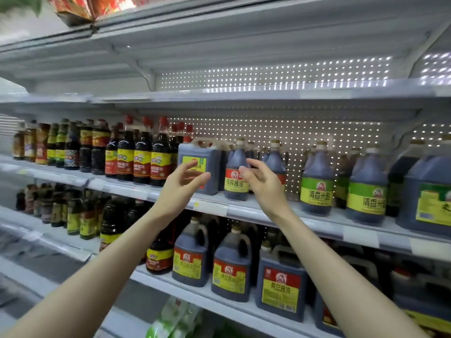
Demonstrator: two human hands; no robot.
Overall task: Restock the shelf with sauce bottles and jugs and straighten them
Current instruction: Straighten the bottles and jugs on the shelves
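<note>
Middle shelf (pixel 246 212), left to right:
- Far left: a tight row of small dark sauce bottles (pixel 61 145) with mixed labels, all upright.
- Next: taller red-capped bottles (pixel 142 157) with yellow-and-red labels, upright, standing right at the front edge.
- Square jug (pixel 195 150) with a dark body, moulded top handle and yellow label. It stands just beside the red-capped bottles.
- Left hand (pixel 185 182) is raised in front of the square jug's label. Fingers are loosely spread and a little curved, thumb apart, gripping nothing. Cannot tell whether the fingertips touch the jug.
- Red-label jug (pixel 234 184) has a round shoulder and tan cap, and stands upright close beside the square jug.
- Right hand (pixel 262 182) is raised in front of the gap to the right of the red-label jug. Fingers are relaxed and bent, with the tips over that jug's shoulder, and it holds nothing. Contact is unclear.
- Another jug (pixel 277 158) of the same shape stands behind the right hand, further back.
- Two green-label jugs (pixel 317 191) stand upright with a gap between them.
- Far right: a big jug (pixel 429 198), cut off by the frame.

Shelf below: dark bottles (pixel 85 215) on the left, then three jugs with red-and-yellow labels (pixel 230 274) in a row along the front edge.

Bottom centre: a green packet (pixel 175 318), blurred.
</note>
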